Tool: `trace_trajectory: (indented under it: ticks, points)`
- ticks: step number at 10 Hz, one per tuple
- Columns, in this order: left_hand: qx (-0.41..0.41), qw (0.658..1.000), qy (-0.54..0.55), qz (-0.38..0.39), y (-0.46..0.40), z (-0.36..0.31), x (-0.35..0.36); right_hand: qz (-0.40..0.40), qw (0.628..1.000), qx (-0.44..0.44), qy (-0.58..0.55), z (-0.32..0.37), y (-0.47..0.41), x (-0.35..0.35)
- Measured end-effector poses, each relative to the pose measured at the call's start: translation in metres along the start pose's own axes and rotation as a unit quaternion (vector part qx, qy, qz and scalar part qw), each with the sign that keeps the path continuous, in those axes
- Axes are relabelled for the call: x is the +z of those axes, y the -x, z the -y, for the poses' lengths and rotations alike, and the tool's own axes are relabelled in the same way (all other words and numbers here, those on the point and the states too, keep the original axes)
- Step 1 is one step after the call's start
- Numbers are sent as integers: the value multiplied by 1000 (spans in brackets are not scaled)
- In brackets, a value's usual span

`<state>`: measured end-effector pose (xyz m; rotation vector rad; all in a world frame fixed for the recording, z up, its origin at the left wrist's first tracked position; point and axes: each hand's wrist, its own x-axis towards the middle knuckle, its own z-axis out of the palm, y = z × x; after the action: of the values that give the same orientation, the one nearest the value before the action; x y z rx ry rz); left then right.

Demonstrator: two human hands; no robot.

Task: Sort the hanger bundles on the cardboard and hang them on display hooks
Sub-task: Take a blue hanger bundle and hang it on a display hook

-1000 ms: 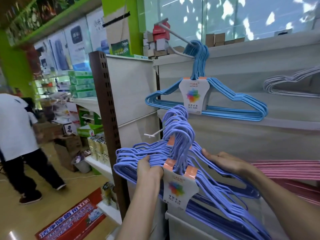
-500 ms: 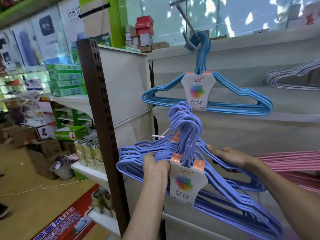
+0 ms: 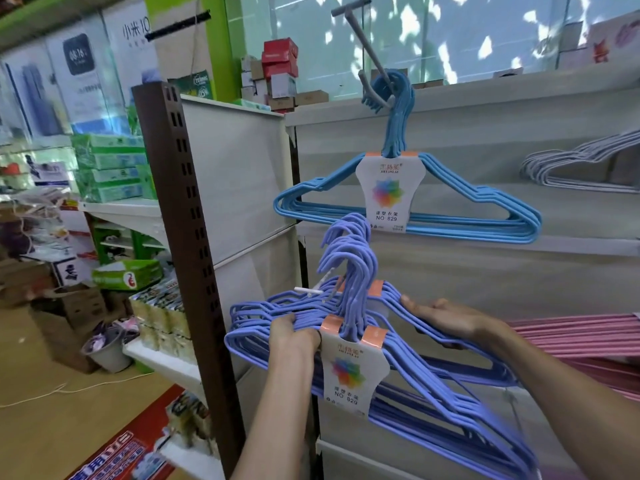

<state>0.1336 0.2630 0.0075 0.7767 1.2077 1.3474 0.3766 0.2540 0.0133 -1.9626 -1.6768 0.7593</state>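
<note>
I hold a stack of purple hanger bundles point(image 3: 408, 362) with white paper labels in front of the shelf wall. My left hand point(image 3: 294, 332) grips their left shoulder bars; my right hand point(image 3: 446, 318) grips the right shoulder bars. Their curved hooks point(image 3: 349, 251) rise next to a white display hook point(image 3: 310, 291) that juts from the panel; I cannot tell whether any hook is on it. Above, a blue hanger bundle point(image 3: 408, 202) hangs from a grey display hook point(image 3: 367, 60).
A brown perforated upright point(image 3: 187, 209) stands left of the hangers, with stocked shelves beyond it. White hangers point(image 3: 581, 164) hang at the upper right and pink hangers point(image 3: 575, 334) lie at the right. Cardboard boxes and a bucket point(image 3: 107, 351) sit on the floor at left.
The view has swung right and closer to the shelf wall. The person at left is out of sight. Both hands keep their grip on the purple bundles at about the same height.
</note>
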Motion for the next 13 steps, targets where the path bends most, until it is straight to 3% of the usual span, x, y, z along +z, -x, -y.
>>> trace_trajectory:
  ticks: [1,3,5,8,13]
  points:
    - [-141,958,245,-46,-27,2,4,-17,1000,3,11,-5,-5,0]
    - [-172,934,314,-9,-42,9,-6,-31,999,23,1,-15,-16,4]
    - [-279,886,370,-24,-66,3,2,-38,998,31,-29,-17,-17,13]
    - [-286,899,333,1,-80,16,-4,-36,999,18,-26,-33,-27,37]
    - [-271,888,372,12,-94,41,-4,-1,999,35,-17,-42,-32,42]
